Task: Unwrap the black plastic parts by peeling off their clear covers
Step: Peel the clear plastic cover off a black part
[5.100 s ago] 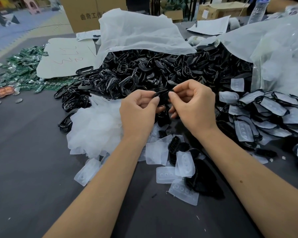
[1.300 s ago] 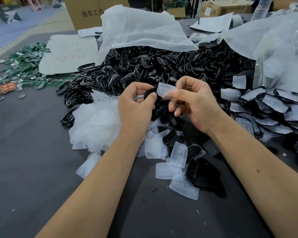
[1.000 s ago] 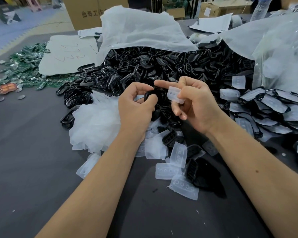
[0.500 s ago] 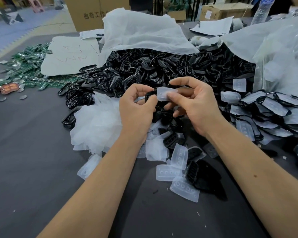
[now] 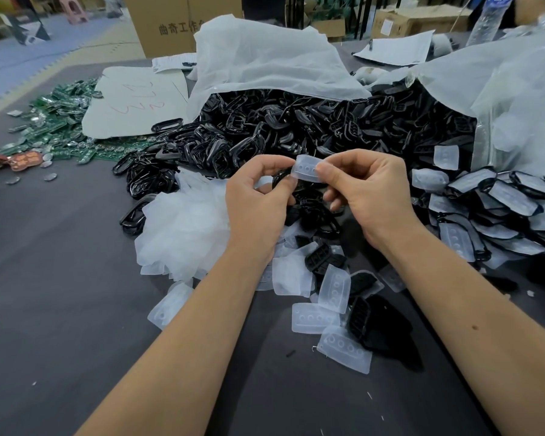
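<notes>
Pinching a clear cover (image 5: pixel 307 169) at frame center, the right hand (image 5: pixel 372 193) grips it; the left hand (image 5: pixel 258 199) grips a black part (image 5: pixel 280 178).

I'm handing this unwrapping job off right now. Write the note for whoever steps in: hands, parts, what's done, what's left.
Left hand pinches a black part.
Right hand pinches its clear cover by the thumb and forefinger; whether it is fully free of the part cannot be told.
Done: peeled covers lie scattered near the forearms, with a heap of them to the left; a large pile of bare black parts lies behind.
Left: covered parts stacked on the right.
</notes>
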